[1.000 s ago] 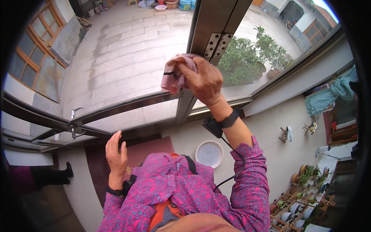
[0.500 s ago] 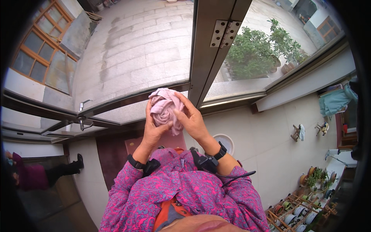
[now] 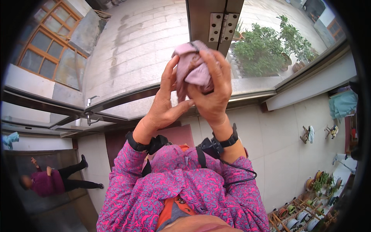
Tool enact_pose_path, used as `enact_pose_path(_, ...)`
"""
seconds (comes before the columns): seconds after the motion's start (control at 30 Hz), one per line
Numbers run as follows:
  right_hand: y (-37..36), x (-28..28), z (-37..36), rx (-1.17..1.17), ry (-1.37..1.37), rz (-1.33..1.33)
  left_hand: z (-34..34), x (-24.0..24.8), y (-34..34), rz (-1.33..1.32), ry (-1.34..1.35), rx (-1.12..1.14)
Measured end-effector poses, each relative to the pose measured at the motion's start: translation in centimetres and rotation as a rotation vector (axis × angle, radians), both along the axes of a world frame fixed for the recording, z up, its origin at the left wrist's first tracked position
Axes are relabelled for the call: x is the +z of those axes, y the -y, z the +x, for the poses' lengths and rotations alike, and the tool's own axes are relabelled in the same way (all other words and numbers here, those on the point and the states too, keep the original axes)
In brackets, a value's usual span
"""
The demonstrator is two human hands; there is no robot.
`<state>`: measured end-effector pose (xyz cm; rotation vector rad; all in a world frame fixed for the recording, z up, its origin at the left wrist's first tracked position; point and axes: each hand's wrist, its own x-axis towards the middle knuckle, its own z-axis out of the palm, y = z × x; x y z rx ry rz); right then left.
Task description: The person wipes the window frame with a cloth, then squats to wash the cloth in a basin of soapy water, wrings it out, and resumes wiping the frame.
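A crumpled pale pink cloth (image 3: 186, 62) is bunched up between my raised hands, in front of the door's metal frame. My right hand (image 3: 217, 91) grips it from the right, with the fingers curled over its top and side and the thumb pressed into the folds. On the other side my left hand (image 3: 164, 106) is cupped against the cloth's left edge, its thumb stretched out below. Behind the cloth stands the dark metal door frame (image 3: 199, 25) with a silver hinge (image 3: 223, 28).
A door handle (image 3: 89, 112) juts out at the left. Potted green shrubs (image 3: 257, 50) stand beyond the glass on the right. Another person (image 3: 48, 181) stands at the far left. Small stools (image 3: 307, 134) and a rack with pots (image 3: 295, 216) are on the right.
Both hands have lifted the cloth upward and to the right, toward the hinge side of the frame. My right hand's fingers now curl over it. The other person has come further into view.
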<state>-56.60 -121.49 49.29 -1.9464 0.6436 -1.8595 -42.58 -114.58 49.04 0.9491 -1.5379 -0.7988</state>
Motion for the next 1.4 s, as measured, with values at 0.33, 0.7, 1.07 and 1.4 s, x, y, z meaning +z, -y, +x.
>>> enact_pose_path(0.33,4.1,-4.0,1.2,-0.442,-0.217,-0.126,2.8,-3.8,-4.3,-0.01,0.257,0.412)
enact_pose_path(0.7,3.7,-1.9,0.6,-0.331,-0.024,-0.033,8.7,-12.2,-15.6,0.356,0.098,0.778)
enact_pose_path(1.07,2.8,-5.7,-0.2,-0.351,-0.147,0.062,8.3,-13.1,-17.2,0.373,0.062,0.77)
enact_pose_path(1.4,5.4,3.7,-2.3,-0.33,0.116,-0.149,8.5,-12.7,-17.8,0.375,0.059,0.799)
